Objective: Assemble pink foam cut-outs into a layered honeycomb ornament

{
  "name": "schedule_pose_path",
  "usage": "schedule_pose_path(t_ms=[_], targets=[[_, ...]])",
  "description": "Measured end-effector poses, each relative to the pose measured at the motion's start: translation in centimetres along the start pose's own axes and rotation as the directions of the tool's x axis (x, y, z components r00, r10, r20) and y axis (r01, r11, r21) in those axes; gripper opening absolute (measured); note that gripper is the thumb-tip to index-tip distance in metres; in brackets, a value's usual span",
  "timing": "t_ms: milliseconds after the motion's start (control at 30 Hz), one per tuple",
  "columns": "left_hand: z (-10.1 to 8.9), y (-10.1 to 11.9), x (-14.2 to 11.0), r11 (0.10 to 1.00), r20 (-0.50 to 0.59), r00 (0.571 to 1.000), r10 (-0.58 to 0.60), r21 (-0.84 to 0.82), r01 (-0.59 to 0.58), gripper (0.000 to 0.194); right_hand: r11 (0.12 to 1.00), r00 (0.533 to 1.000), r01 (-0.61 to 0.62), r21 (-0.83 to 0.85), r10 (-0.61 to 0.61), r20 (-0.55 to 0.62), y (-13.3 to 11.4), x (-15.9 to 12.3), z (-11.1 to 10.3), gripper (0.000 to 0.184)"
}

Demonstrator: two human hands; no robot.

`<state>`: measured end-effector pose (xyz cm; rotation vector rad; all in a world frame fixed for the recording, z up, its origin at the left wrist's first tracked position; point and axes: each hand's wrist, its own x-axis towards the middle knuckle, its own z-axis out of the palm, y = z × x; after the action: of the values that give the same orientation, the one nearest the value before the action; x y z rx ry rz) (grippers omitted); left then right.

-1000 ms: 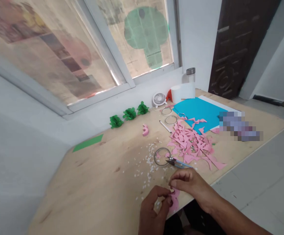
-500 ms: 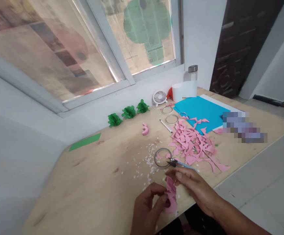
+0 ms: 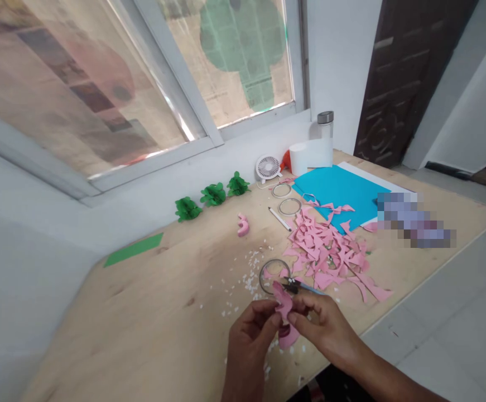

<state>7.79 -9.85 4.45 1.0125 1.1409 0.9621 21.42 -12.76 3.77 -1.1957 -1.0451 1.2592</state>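
Over table [image 3: 142,312]: pinched pink piece [image 3: 284,302] with left hand [image 3: 251,332] and right hand [image 3: 326,324]; looked unfinished. Beyond: counted one completed-looking curl [image 3: 244,226].

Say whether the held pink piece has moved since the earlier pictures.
Yes: the pink piece has moved up the view, closer to the nearest grey ring, which has stayed put.

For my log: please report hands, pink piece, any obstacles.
Left hand and right hand pinch pink piece. Piece curved. Snips and ring close beyond, seemingly not blocking.
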Motion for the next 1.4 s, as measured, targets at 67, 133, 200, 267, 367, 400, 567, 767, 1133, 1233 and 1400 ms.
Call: schedule_pose_path(t_ms=[67, 133, 200, 267, 367, 400, 567, 767, 1133, 1233, 1400], targets=[[-0.5, 0.3, 0.9, 0.997, 0.009, 0.999, 0.048, 0.066, -0.048, 0.03, 0.998, 0.998, -0.047, 0.037, 0.048, -0.026, 0.3, 0.3, -0.3, 0.017], [-1.3, 0.6, 2.6, 0.973, 0.035, 0.994, 0.101, 0.205, -0.106, 0.031, 0.981, 0.991, -0.119, 0.156, 0.127, -0.043, 0.6, 0.3, -0.6, 0.02], [-2.3, 0.9, 5.0, 0.893, 0.044, 0.981, 0.19, 0.408, -0.191, 0.029, 0.916, 0.977, -0.199, 0.348, 0.213, -0.004, 0.7, 0.3, -0.9, 0.021], [-3.2, 1.0, 8.0, 0.78, 0.061, 0.968, 0.241, 0.582, -0.231, 0.025, 0.825, 0.954, -0.286, 0.488, 0.293, 0.064, 0.7, 0.1, -1.1, 0.022], [-4.2, 1.0, 12.8, 0.691, 0.02, 0.958, 0.287, 0.688, -0.221, 0.017, 0.79, 0.941, -0.314, 0.527, 0.331, 0.064, 0.6, -0.2, -1.3, 0.022], [-4.3, 1.0, 14.3, 0.655, 0.002, 0.953, 0.302, 0.726, -0.209, 0.017, 0.791, 0.94, -0.313, 0.526, 0.335, 0.055, 0.6, -0.3, -1.3, 0.024], [-3.8, 1.2, 19.6, 0.483, -0.011, 0.941, 0.337, 0.86, -0.164, 0.029, 0.775, 0.929, -0.357, 0.522, 0.353, 0.111, 0.5, -0.4, -1.4, 0.031], [-2.3, 1.7, 22.2, 0.354, 0.024, 0.949, 0.313, 0.925, -0.14, 0.032, 0.747, 0.919, -0.388, 0.539, 0.355, 0.169, 0.4, -0.2, -1.5, 0.027], [-4.8, 2.1, 11.0, 0.46, 0.071, 0.929, 0.362, 0.854, -0.245, 0.016, 0.77, 0.926, -0.361, 0.526, 0.363, 0.103, 0.4, -1.5, -2.3, 0.027], [-5.9, 1.2, 3.8, 0.497, 0.066, 0.924, 0.377, 0.827, -0.262, 0.017, 0.767, 0.922, -0.358, 0.533, 0.381, 0.071, 0.8, -2.0, -2.3, 0.025], [-6.5, 0.0, -4.9, 0.649, -0.07, 0.923, 0.379, 0.732, -0.21, 0.017, 0.781, 0.929, -0.355, 0.514, 0.356, 0.101, 1.0, -3.0, -1.4, 0.028]])
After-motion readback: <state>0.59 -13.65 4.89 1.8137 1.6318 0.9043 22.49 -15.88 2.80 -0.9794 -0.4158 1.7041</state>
